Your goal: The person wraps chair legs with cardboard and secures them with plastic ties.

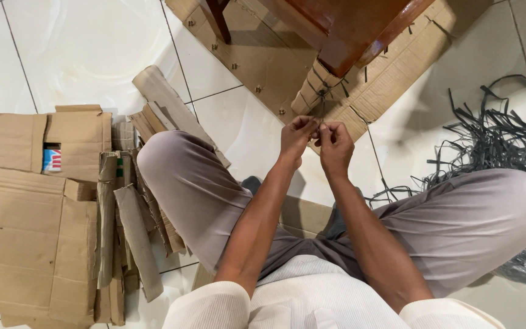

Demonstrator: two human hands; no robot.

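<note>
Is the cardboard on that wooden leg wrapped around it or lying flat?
Wrapped: the cardboard curves around the leg, bound with dark strap.

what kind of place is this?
Likely a home floor or small packing workshop: white tiled floor, flattened cardboard pieces, a heap of dark strapping, and a wooden furniture leg wrapped in cardboard where both hands tie.

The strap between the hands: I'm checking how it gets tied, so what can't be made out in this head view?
- Strap ends: hidden by the pinching fingers of the left hand and right hand.
- The knot on the cardboard-wrapped leg: too small to read.
- Wooden furniture: cut off by the top edge.
- Pile of dark straps: runs past the right edge.
</note>
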